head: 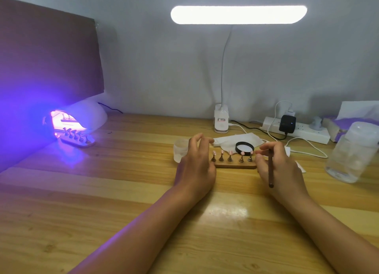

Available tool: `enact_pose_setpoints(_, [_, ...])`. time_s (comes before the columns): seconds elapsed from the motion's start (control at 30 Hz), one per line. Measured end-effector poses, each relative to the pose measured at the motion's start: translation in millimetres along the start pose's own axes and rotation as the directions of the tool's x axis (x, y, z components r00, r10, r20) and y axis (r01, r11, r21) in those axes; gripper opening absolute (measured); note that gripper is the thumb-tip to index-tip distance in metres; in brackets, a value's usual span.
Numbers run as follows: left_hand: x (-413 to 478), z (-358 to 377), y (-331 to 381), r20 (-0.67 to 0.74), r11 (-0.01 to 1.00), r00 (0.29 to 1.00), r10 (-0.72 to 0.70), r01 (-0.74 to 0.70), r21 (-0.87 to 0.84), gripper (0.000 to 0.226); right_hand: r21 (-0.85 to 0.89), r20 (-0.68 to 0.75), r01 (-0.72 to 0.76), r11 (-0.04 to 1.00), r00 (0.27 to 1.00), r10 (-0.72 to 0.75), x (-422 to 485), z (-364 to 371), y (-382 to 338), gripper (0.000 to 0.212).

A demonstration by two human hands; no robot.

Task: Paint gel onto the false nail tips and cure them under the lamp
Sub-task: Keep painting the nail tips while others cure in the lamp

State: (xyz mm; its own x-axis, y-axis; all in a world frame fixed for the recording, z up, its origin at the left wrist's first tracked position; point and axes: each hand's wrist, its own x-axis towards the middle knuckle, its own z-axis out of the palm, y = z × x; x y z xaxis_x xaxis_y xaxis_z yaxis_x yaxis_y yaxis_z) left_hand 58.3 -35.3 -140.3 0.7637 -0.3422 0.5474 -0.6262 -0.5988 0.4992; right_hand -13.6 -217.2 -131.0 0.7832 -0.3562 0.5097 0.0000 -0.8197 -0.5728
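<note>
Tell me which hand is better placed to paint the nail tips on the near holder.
The right hand: it holds the brush beside the nail tips. The left hand is at the holder's left end, holding no tool.

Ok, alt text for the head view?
A left hand and a right hand holding a brush flank a holder of five pink nail tips on a desk. Far left, a curing lamp glows purple, a second holder at its mouth.

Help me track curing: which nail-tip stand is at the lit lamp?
The far-left stand, at the glowing purple curing lamp's mouth; the wooden stand sits mid-desk, away from it.
</note>
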Motion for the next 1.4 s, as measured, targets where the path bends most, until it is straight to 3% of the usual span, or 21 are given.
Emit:
enact_pose_setpoints(0.17, [1.4, -3.5, 5.1, -0.263, 0.996, 0.962, 0.075, -0.083, -0.020, 0.043, 0.030, -0.032, 0.054, 0.998, 0.998, -0.053, -2.9, -1.2, -2.8, 0.023])
enact_pose_setpoints(0.3, [9.7, -13.5, -14.6, -0.403, 1.000, 0.915, 0.000, -0.002, -0.003, 0.046, 0.099, -0.202, 0.069, 0.993, 0.978, -0.048, -2.9, -5.5, -11.9, 0.025])
enact_pose_setpoints(0.4, [16.0, -19.1, -31.7, -0.295, 0.951, 0.907, -0.301, 0.307, -0.026, 0.060, 0.004, -0.230, 0.130, 0.991, 0.965, -0.126, 5.4, -11.1, -18.0, 0.021])
enact_pose_setpoints(0.5, [20.5, -19.1, -36.9, -0.030, 0.876, 0.876, -0.482, 0.482, -0.015, 0.075, -0.066, -0.044, 0.041, 0.997, 0.998, -0.044, 30.0, -13.1, -14.2, 0.030])
enact_pose_setpoints(0.6, [21.2, -15.9, -40.6, 0.045, 0.877, 0.876, -0.481, 0.480, 0.015, 0.073, -0.243, 0.222, -0.112, 0.963, 0.960, 0.168, 67.6, -11.6, -12.1, 0.030])
enact_pose_setpoints(0.7, [21.1, -16.4, -43.1, 0.033, 0.871, 0.871, -0.491, 0.491, -0.014, 0.070, -0.449, 0.334, -0.076, 0.890, 0.910, 0.246, 101.1, -2.7, -9.3, 0.030])
enact_pose_setpoints(0.77, [22.3, -16.8, -43.9, 0.018, 0.862, 0.863, -0.505, 0.506, -0.042, 0.068, -0.535, 0.397, -0.055, 0.843, 0.864, 0.308, 116.2, 6.5, -9.3, 0.041])
enact_pose_setpoints(0.9, [23.4, -17.7, -42.8, -0.013, 0.857, 0.859, -0.512, 0.510, -0.075, 0.064, -0.591, 0.489, -0.026, 0.806, 0.783, 0.384, 132.4, 24.2, -15.4, 0.061])
enact_pose_setpoints(1.03, [24.8, -16.7, -43.1, -0.021, 0.850, 0.852, -0.523, 0.520, -0.088, 0.064, -0.624, 0.488, -0.018, 0.781, 0.772, 0.407, 137.1, 31.3, -19.5, 0.057])
enact_pose_setpoints(1.17, [24.8, -15.6, -44.1, -0.037, 0.847, 0.851, -0.523, 0.515, -0.128, 0.066, -0.626, 0.343, -0.079, 0.776, 0.866, 0.365, 132.4, 19.3, -24.0, 0.048])
enact_pose_setpoints(1.27, [22.3, -18.0, -40.5, -0.084, 0.846, 0.851, -0.518, 0.496, -0.196, 0.064, -0.395, 0.204, -0.171, 0.903, 0.942, 0.268, 118.3, -0.1, -27.2, 0.035])
enact_pose_setpoints(1.33, [18.4, -21.4, -32.8, -0.179, 0.869, 0.863, -0.473, 0.425, -0.252, 0.062, -0.004, 0.152, -0.243, 0.970, 0.959, 0.241, 97.8, -12.2, -30.2, 0.038])
enact_pose_setpoints(1.4, [13.7, -25.2, -24.4, -0.278, 0.911, 0.880, -0.384, 0.313, -0.268, 0.062, 0.352, 0.112, -0.279, 0.894, 0.960, 0.256, 69.2, -21.3, -33.6, 0.040])
